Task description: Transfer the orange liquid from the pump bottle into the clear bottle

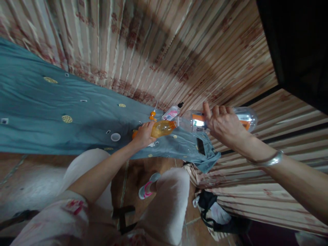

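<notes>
My left hand (144,135) is wrapped round a bottle of orange drink (162,128), tilted with its neck pointing right. My right hand (222,120) grips a large clear plastic bottle (247,118) with an orange label, held almost level. The necks of the two bottles meet, or nearly so; I cannot tell whether they touch. Just behind them lies a clear bottle with pink print and a black cap (171,112). Beside it sits a small orange figure (152,115). A white round lid or dish (115,137) rests to the left of my left hand.
A teal patterned cloth (87,106) covers the surface, with a dark phone (200,146) on its right part. Pleated curtains (153,44) hang behind and to the right. Below, a bag with dark and white items (215,212) stands on the tiled floor near my legs.
</notes>
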